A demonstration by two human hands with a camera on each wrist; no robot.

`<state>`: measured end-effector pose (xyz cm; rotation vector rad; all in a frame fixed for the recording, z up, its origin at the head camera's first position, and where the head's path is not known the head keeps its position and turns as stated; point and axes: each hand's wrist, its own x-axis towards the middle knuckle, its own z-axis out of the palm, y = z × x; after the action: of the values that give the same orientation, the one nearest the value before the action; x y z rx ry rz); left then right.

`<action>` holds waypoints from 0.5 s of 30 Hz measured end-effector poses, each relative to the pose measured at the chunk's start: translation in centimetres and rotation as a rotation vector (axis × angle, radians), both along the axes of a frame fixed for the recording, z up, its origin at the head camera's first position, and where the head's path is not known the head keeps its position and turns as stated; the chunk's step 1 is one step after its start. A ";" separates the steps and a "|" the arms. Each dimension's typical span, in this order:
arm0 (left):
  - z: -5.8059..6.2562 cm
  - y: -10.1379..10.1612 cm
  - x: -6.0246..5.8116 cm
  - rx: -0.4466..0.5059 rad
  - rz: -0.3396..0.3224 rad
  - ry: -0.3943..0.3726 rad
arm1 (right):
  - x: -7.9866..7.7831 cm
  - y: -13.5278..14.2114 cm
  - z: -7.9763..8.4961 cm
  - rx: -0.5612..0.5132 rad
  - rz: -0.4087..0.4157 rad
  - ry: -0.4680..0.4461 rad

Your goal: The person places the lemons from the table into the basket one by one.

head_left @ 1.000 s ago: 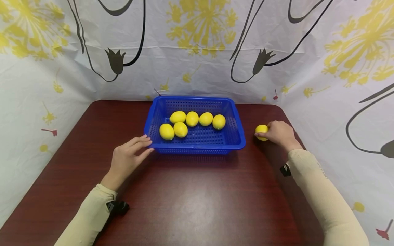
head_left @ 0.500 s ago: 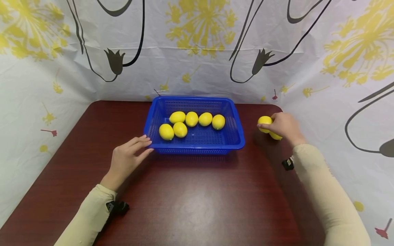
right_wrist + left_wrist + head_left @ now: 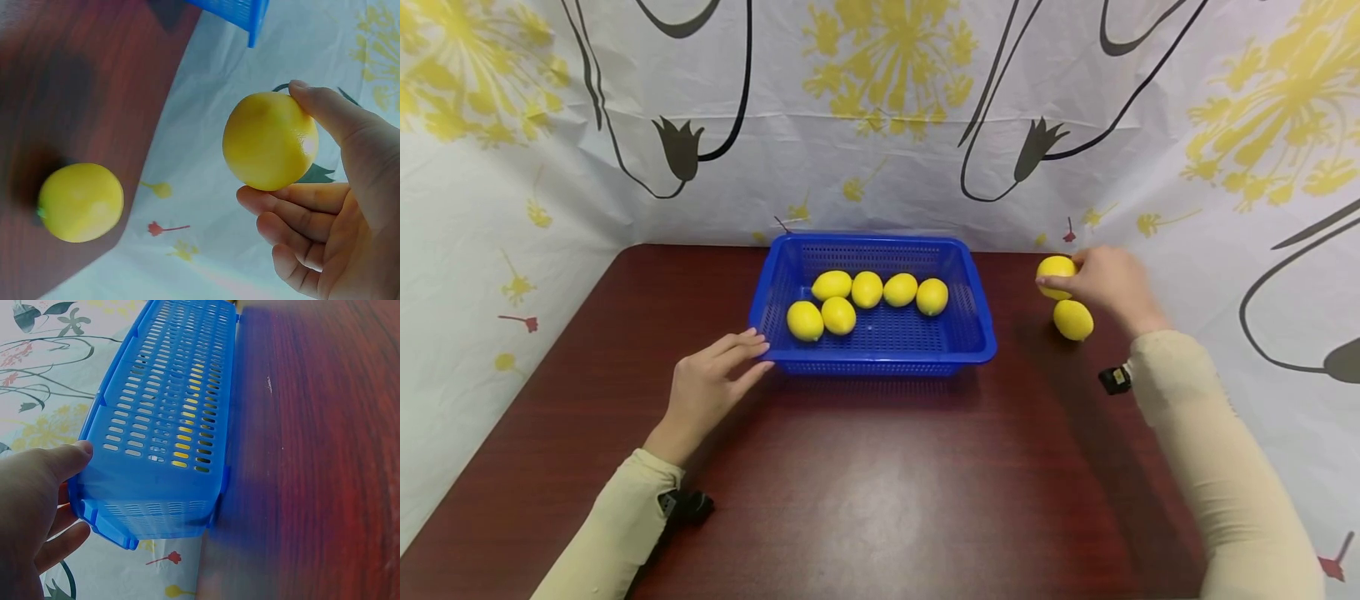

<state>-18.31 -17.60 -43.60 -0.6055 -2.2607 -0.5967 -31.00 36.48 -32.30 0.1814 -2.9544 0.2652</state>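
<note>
In the head view my right hand is raised over the table's far right and pinches a yellow lemon. The right wrist view shows this lemon between thumb and fingertips, held off the table. Below it a second lemon lies on the table, apart from the hand. My left hand holds the near left corner of a blue plastic basket. In the left wrist view its thumb and fingers straddle the basket's rim. Inside the basket several lemons lie toward the back and left.
The dark red wooden table has rounded far corners. Behind and beside it hangs a pale sheet with flower prints, close to the table's far edge. The basket stands at the far middle.
My right hand has lifted a lemon off the table and moved up and back, uncovering the second lemon beneath. The left hand and basket have stayed in place.
</note>
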 end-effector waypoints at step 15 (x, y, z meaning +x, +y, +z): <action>0.0 0.0 0.0 -0.007 0.004 -0.010 | 0.4 -1.5 1.0 0.015 0.026 0.017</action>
<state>-18.32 -17.60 -43.64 -0.6018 -2.2740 -0.5916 -30.64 34.98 -31.26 0.2233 -2.9402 0.2436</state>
